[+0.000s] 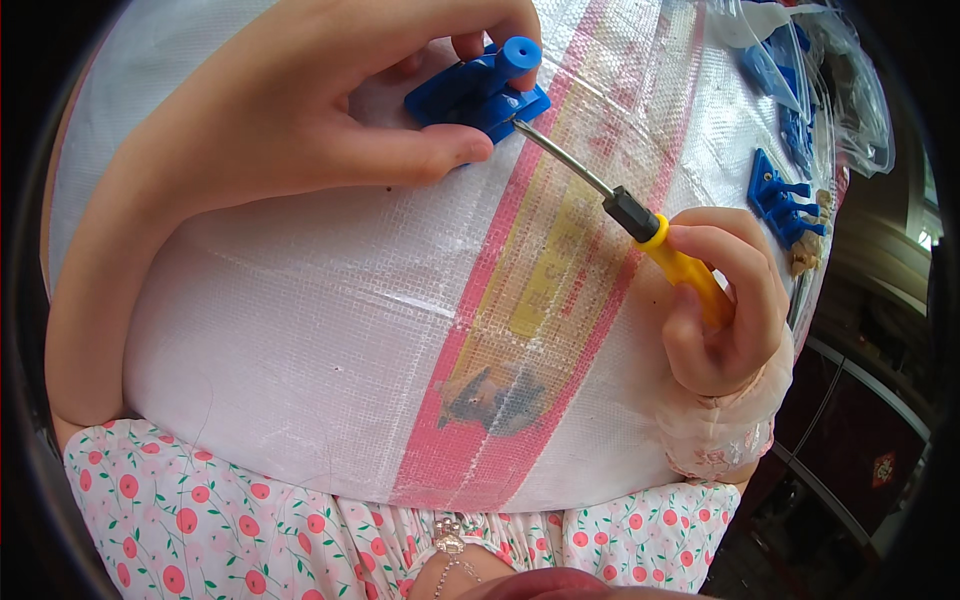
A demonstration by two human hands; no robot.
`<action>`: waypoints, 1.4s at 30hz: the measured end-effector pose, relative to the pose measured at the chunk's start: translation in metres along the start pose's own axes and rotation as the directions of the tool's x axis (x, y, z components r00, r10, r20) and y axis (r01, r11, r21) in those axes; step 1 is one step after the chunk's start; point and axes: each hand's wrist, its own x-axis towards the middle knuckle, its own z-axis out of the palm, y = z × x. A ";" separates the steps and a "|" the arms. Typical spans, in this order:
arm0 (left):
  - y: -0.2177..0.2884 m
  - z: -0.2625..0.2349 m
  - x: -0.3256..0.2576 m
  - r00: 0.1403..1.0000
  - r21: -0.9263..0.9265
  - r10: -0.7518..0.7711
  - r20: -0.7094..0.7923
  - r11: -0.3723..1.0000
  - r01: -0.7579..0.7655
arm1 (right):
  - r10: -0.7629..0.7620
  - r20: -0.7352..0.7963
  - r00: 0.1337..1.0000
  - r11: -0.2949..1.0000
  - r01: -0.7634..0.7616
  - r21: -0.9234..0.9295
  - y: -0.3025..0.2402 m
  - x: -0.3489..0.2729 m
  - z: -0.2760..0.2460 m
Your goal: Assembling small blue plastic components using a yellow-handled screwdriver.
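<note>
Left hand (pixel 325 105) partly hides the blue piece (pixel 448 96).

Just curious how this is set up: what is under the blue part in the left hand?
White woven sheeting shows around the blue part; whatever lies directly beneath is covered by the part and the left hand.

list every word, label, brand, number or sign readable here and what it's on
No text reads clearly.
Woven plastic sheet: yellow print in its striped band, too faded and blurred to read.
Sticker on the dark red panel: too small to read.
Yellow-handled screwdriver, blue plastic bracket: no lettering visible.
</note>
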 end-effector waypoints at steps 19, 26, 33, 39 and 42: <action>-0.007 0.007 -0.004 0.997 0.030 0.075 -0.029 0.997 -0.074 | -0.035 -0.011 0.999 0.999 0.035 -0.031 0.000 0.001 0.002; -0.008 0.006 -0.004 0.993 -0.034 0.108 -0.038 0.993 -0.109 | 0.001 -0.021 1.000 0.999 -0.002 -0.053 -0.003 0.001 0.001; 0.008 0.003 -0.007 0.997 -0.006 0.064 -0.050 0.998 -0.065 | -0.022 -0.009 1.000 0.998 0.022 -0.061 -0.002 0.001 0.002; 0.009 0.003 -0.005 0.997 -0.012 0.053 -0.051 0.998 -0.054 | -0.077 0.000 0.997 0.995 0.077 -0.060 0.002 0.000 0.003; 0.009 -0.002 -0.006 1.000 -0.035 0.012 -0.023 0.999 -0.013 | -0.116 0.016 0.993 0.992 0.117 -0.056 0.002 0.001 0.005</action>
